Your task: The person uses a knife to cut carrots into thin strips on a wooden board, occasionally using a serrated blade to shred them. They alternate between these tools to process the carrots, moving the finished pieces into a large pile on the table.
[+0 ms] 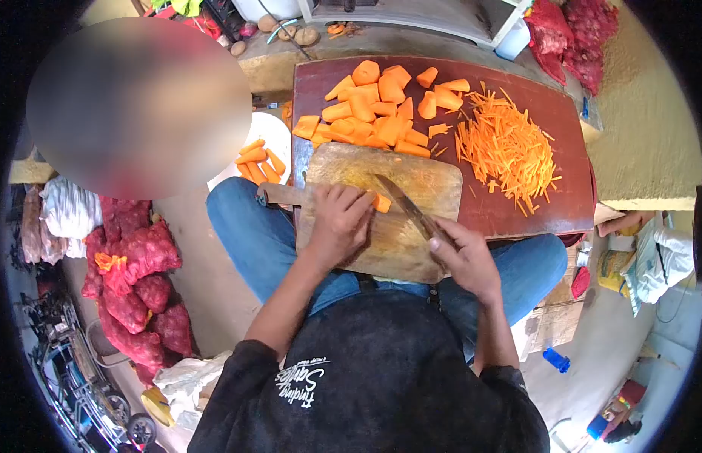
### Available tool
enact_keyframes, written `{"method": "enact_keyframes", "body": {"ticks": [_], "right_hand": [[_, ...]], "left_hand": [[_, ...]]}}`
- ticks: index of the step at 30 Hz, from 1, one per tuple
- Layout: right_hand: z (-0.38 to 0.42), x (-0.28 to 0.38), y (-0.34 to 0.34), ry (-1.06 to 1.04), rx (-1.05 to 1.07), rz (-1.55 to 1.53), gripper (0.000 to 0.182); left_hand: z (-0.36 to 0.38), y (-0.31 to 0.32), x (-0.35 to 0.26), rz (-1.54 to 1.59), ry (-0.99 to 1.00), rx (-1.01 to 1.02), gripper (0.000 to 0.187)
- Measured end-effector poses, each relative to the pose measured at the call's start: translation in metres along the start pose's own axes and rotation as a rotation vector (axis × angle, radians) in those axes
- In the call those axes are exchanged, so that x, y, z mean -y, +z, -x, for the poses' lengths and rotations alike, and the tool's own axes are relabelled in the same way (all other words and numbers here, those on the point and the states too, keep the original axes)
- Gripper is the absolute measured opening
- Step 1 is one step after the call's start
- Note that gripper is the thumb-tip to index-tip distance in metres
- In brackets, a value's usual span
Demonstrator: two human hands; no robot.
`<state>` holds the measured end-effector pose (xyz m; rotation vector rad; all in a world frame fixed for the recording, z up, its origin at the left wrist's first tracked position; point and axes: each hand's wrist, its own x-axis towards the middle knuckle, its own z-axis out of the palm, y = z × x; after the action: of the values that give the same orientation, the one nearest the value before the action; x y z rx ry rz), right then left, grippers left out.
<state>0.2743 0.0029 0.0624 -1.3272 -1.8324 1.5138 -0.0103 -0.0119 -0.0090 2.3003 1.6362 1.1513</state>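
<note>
A wooden cutting board with a handle lies across the near edge of a dark red table. My left hand presses on a piece of carrot on the board, and the orange end shows beside its fingertips. In my right hand is a knife, its blade slanting up and left over the board, apart from the carrot end. Beyond the board lie several peeled carrot chunks. A heap of thin carrot strips sits to their right.
The red table reaches over my knees. At its left, a white plate holds several carrots. Red net sacks stand on the floor at the left, more at the top right. A blurred area covers the upper left.
</note>
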Motion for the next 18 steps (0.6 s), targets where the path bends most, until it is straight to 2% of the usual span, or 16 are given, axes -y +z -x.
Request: {"method": "enact_keyframes", "body": {"ticks": [3,7,8,11,14,18], "right_hand": [[0.007,0.025,0.004,0.017,0.088,0.123,0.04],[0.023,0.034,0.017,-0.079,0.027,0.072,0.039],[0.026,0.04,0.014,-0.018,0.047,0.074,0.04],[0.026,0.04,0.02,-0.059,0.023,0.132,0.041],[0.029,0.042,0.021,0.019,0.088,0.227,0.043],[0.036,0.046,0.031,-0.088,0.035,0.387,0.043]], "left_hand": [[0.004,0.002,-0.005,-0.023,0.006,0.015,0.029],[0.007,0.004,0.002,-0.012,0.023,0.027,0.026],[0.008,0.005,0.002,-0.028,0.04,0.034,0.025],[0.005,0.001,-0.001,-0.072,0.085,0.065,0.023],[0.003,0.0,-0.003,-0.096,0.121,0.091,0.023],[0.003,-0.006,-0.007,-0.118,0.125,0.124,0.021]]}}
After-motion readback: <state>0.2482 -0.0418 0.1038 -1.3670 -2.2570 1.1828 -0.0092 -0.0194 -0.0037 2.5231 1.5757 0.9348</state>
